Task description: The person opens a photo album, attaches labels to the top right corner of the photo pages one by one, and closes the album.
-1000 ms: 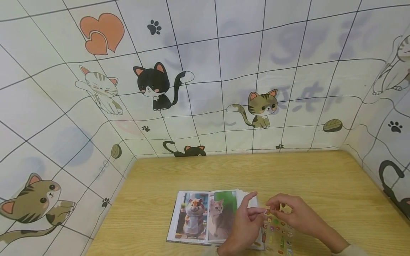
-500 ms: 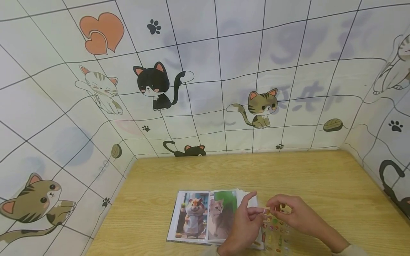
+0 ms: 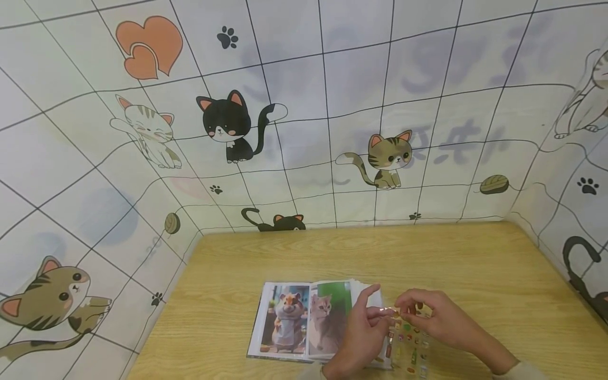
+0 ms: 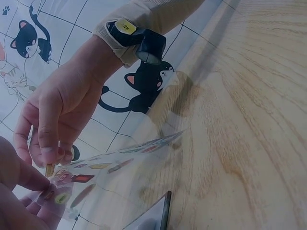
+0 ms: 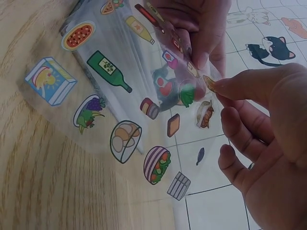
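White grid-lined walls (image 3: 304, 105) printed with cartoon cats, paw prints and an orange heart (image 3: 149, 47) surround us, with purple characters showing through too faintly for us to read. Below them we see a wood-grain surface (image 3: 304, 253), and on it an open photo album (image 3: 258, 332) with pictures of an aproned hamster and a cat. Just right of the album, a clear sticker sheet (image 5: 134, 103) curves up between our hands. Our left hand (image 3: 363, 330) pinches the sheet near its upper edge; our right hand (image 3: 437, 314) clamps thumb and forefinger on one tiny sticker there. On the right wrist, a black device (image 4: 151, 45) bears a yellow label (image 4: 126, 26) whose characters we cannot read surely. Among the stickers, a blue carton (image 5: 50, 81) shows a sun and a green bottle (image 5: 108, 70) wears a pale, leafy label. Smallest is the golden-brown pinched sticker (image 5: 209, 83); we cannot tell whether it is fully free.
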{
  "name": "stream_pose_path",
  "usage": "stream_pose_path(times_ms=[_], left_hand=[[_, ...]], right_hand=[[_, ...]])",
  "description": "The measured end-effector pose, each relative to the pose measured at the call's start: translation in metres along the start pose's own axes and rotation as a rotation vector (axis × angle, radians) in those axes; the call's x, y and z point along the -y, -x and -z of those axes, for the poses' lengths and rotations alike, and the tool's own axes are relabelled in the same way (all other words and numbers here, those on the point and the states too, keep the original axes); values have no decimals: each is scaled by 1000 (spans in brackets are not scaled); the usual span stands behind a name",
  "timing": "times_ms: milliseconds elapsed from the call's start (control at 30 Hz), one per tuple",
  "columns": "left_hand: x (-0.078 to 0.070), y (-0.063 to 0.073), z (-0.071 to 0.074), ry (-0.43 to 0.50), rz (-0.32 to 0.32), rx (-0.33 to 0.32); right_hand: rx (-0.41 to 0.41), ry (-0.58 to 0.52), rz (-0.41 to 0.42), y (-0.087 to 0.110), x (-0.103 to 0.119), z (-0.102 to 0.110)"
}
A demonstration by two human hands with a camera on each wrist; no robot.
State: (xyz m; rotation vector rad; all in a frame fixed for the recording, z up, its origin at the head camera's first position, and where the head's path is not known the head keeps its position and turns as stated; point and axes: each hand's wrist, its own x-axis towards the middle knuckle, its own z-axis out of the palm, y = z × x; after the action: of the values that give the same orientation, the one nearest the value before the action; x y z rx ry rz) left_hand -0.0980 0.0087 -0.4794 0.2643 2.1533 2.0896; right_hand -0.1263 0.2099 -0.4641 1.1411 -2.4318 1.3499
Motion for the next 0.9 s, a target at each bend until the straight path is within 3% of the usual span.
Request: stream_pose_path(times_ms=[300, 667, 900], left_hand=[[1, -2, -1, -5, 30, -7], [4, -5, -2, -20, 53, -16], [6, -9, -3, 28, 90, -23]], right_hand=[[18, -27, 0, 1, 1, 3], [-53, 14, -24, 3, 1, 10], [-64, 13, -37, 4, -1, 9]])
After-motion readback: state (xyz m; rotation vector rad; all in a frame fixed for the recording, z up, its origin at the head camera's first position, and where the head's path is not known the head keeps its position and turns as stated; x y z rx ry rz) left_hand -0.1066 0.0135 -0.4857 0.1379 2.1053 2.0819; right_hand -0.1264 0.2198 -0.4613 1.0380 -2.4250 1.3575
